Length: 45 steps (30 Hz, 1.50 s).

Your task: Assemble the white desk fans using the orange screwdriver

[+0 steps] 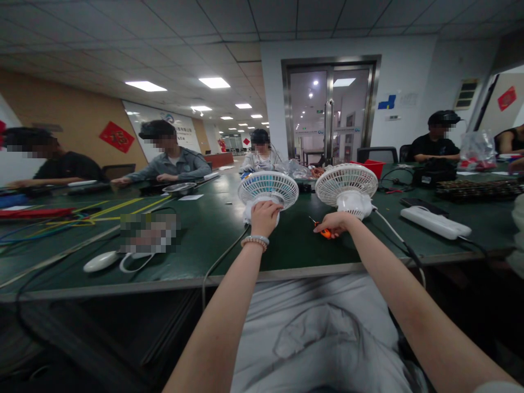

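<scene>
Both bare forearms reach out over a grey-clad lap to two small white fans near the front edge of the green table (204, 229).

Left hand (265, 217), a bead bracelet (254, 240) at its wrist, is curled with fingers closed on the base of the left fan (268, 189), whose round grille tilts upward. Right hand (334, 222) lies on the table just beside the right fan (346, 184), fingers bent together around an orange-handled tool (325, 232); whether it touches the fan's base cannot be told. White cords run from both fans toward the front edge. A white power strip (434, 222) lies toward the right edge, a white oval part (100, 261) toward the left. Other people sit along the far edges. Red wall decorations carry writing too small to read.
</scene>
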Available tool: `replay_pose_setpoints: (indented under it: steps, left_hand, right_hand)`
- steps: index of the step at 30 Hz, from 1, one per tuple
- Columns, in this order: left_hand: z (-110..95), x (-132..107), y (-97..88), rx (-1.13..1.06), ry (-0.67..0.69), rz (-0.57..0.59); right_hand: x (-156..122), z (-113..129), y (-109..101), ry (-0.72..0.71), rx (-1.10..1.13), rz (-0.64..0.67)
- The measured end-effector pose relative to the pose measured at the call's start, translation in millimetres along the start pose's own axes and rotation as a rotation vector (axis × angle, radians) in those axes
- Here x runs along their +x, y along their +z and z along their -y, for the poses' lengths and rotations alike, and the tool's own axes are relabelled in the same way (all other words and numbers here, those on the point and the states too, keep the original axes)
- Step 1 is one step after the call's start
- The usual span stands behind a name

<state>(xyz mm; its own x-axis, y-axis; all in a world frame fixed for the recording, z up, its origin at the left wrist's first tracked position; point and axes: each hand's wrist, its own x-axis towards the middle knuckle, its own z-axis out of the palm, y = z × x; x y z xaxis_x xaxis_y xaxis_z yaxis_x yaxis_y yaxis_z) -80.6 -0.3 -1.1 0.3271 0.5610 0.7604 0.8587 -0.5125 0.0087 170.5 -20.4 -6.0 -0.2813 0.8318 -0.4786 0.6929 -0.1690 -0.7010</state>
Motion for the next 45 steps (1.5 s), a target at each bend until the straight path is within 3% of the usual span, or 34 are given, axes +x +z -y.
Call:
replay_pose_setpoints:
  steps: [12,22,30,45]
  left_hand:
    - [-0.8,-0.2,-0.6,0.005,-0.017,0.010]
    - [0.2,0.1,0.7,0.003,-0.011,0.002]
    - [0.8,-0.1,1.1,0.003,0.007,-0.017]
    - [1.4,0.6,1.6,-0.046,-0.036,-0.039]
  right_hand:
    - [3.2,-3.0,-0.5,0.140,-0.137,-0.105]
    - [-2.7,-1.4,-0.2,0.137,-0.119,-0.151]
    - [-5.1,0.6,-2.3,0.142,-0.373,-0.161]
    - [0.5,0.3,-5.7,0.130,-0.488,-0.298]
